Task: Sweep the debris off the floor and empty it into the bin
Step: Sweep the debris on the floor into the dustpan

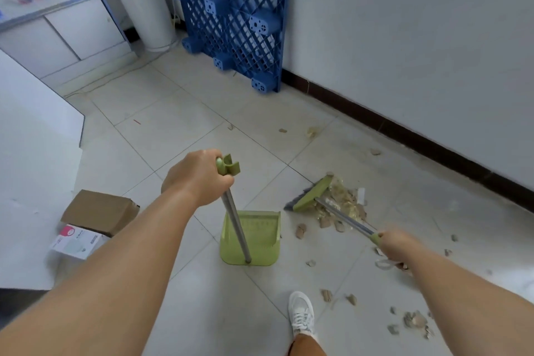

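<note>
**Two hands, two tools: sweep under way**

Two long-handled tools are in use. Left hand (199, 179), centre frame: fingers clamped round the top of the metal pole of the pale green plastic dustpan (250, 237), which stands on the white tiled floor (173, 136) at lower centre. Right hand (397, 243), right of centre: fingers wrapped tight on the grip of the green-headed, grey-bristled broom (309, 193), whose head rests against the main heap.

Debris (341, 205): brown shell-like fragments and yellowish flakes, heaped just right of the pan, with stragglers trailing to lower right and a few near the dark skirting. Bin: not in view.

Other items: blue plastic pallet (234, 14) leaning on the wall, upper centre; brown cardboard box (99, 209), lower left; white trainer (302, 312), bottom centre.

Risks, judged: a brisk stroke could scatter the light flakes past the pan mouth; the pan may skid on smooth tile; the foot could crush nearby pieces.
</note>
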Action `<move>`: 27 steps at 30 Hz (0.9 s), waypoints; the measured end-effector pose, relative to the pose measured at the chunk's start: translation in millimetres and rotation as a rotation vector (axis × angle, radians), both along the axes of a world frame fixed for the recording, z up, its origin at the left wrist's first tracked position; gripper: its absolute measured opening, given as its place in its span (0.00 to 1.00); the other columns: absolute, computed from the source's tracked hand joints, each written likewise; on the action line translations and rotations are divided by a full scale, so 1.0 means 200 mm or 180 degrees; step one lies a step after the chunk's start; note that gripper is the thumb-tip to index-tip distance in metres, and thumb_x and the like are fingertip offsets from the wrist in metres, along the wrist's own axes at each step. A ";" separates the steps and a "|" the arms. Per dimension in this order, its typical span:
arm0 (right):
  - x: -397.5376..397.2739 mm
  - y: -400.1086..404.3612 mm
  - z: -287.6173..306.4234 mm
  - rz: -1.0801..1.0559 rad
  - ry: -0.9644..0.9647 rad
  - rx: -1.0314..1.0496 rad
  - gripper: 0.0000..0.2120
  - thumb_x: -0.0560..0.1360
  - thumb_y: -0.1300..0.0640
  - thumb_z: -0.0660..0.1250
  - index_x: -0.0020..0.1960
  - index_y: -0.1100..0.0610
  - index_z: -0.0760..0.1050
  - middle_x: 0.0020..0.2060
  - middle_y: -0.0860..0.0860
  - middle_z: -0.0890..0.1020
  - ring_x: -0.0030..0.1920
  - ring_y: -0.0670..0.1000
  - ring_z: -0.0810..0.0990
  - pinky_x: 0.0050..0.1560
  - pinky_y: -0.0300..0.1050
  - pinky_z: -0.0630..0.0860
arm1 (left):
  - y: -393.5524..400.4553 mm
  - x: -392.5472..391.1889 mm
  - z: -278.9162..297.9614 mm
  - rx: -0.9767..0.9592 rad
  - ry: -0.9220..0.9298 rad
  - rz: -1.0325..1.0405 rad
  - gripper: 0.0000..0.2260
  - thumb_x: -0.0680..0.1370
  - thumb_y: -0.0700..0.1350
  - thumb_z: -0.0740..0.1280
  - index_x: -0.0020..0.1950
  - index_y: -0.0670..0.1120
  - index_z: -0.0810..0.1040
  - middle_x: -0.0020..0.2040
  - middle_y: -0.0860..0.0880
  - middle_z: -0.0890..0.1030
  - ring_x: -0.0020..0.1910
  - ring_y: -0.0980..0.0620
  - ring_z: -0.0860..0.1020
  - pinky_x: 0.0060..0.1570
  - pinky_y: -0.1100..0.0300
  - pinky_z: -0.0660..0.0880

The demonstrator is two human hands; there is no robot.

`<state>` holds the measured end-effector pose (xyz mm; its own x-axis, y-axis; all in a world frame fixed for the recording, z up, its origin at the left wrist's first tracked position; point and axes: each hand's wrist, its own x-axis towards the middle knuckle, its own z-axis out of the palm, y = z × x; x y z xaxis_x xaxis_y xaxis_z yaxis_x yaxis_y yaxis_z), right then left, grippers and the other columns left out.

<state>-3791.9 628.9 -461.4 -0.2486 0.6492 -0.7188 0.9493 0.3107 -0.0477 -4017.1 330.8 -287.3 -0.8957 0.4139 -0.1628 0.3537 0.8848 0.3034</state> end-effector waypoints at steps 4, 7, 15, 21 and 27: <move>0.04 0.01 0.12 -0.0227 0.0259 0.0148 0.14 0.77 0.53 0.59 0.43 0.62 0.76 0.31 0.57 0.76 0.25 0.52 0.72 0.23 0.33 0.66 | 0.01 0.07 0.04 0.0054 0.0033 -0.0032 0.04 0.72 0.49 0.68 0.42 0.51 0.75 0.38 0.50 0.79 0.35 0.50 0.77 0.31 0.61 0.67; 0.01 0.01 0.18 -0.0293 0.0501 0.0009 0.14 0.76 0.52 0.59 0.44 0.61 0.77 0.28 0.56 0.74 0.24 0.52 0.70 0.27 0.36 0.65 | -0.01 0.07 0.06 0.0116 0.0034 -0.0013 0.05 0.72 0.49 0.69 0.40 0.51 0.74 0.38 0.50 0.79 0.35 0.50 0.77 0.31 0.61 0.67; -0.49 -0.09 0.27 0.0505 0.1143 0.0089 0.18 0.78 0.44 0.58 0.52 0.53 0.81 0.40 0.55 0.82 0.32 0.53 0.75 0.34 0.40 0.72 | -0.01 -0.13 0.07 0.0141 0.0001 0.0134 0.04 0.72 0.49 0.67 0.40 0.52 0.73 0.38 0.51 0.79 0.36 0.49 0.78 0.32 0.60 0.70; -1.22 -0.10 0.24 0.0676 0.1288 -0.0130 0.14 0.79 0.47 0.57 0.53 0.49 0.81 0.39 0.55 0.82 0.29 0.54 0.75 0.26 0.37 0.72 | 0.12 -0.54 0.02 0.0062 -0.0090 0.0335 0.04 0.72 0.50 0.67 0.41 0.52 0.75 0.38 0.51 0.79 0.37 0.49 0.78 0.34 0.59 0.74; -2.04 -0.01 0.13 0.1100 0.1247 -0.0308 0.14 0.79 0.50 0.56 0.52 0.49 0.80 0.36 0.52 0.78 0.32 0.53 0.78 0.28 0.38 0.74 | 0.37 -1.05 -0.06 -0.0054 -0.0172 0.0477 0.03 0.72 0.50 0.67 0.42 0.52 0.74 0.37 0.53 0.78 0.36 0.50 0.77 0.32 0.60 0.71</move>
<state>-4199.9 626.4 -435.2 -0.6981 0.4172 -0.5819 0.6977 0.5788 -0.4221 -4226.4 404.8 -298.8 -0.9369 0.2731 -0.2182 0.2010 0.9316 0.3029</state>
